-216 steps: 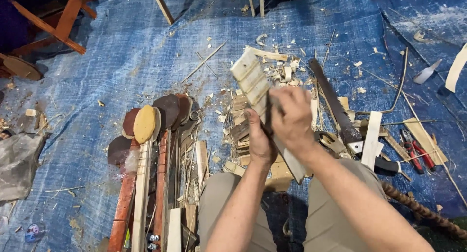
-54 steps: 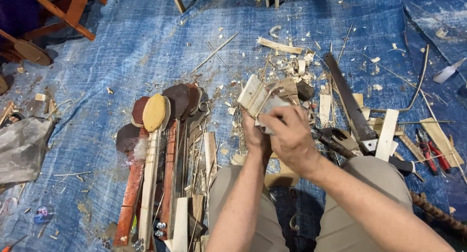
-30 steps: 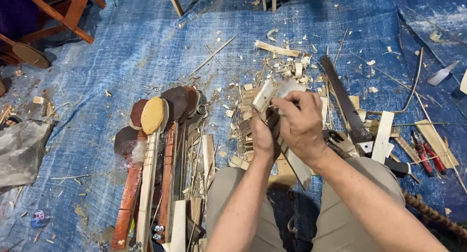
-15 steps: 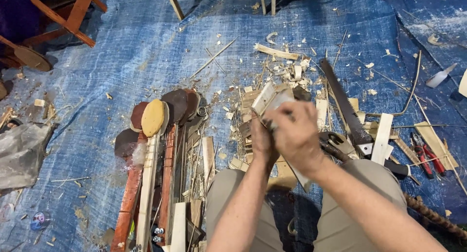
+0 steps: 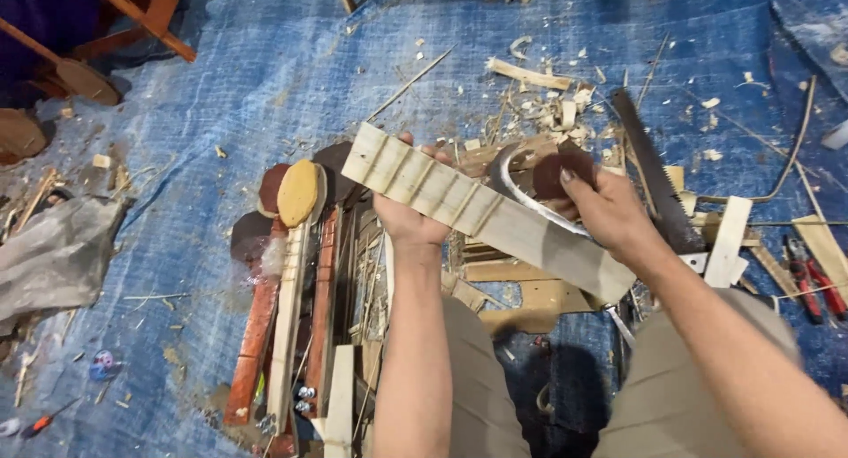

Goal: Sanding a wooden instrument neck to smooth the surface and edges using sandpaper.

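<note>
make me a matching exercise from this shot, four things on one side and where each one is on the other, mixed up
Things:
1. notched pale wooden neck
2. curved knife
3. hand saw
4. red-handled pliers

Places:
A. lying on the blue tarp at the far right edge
B. gripped from below by the left hand
C. flat among the wood shavings, just beyond the right hand
D. held in the right hand, blade against the wood

Pairs: 1-B, 2-D, 3-C, 4-A
</note>
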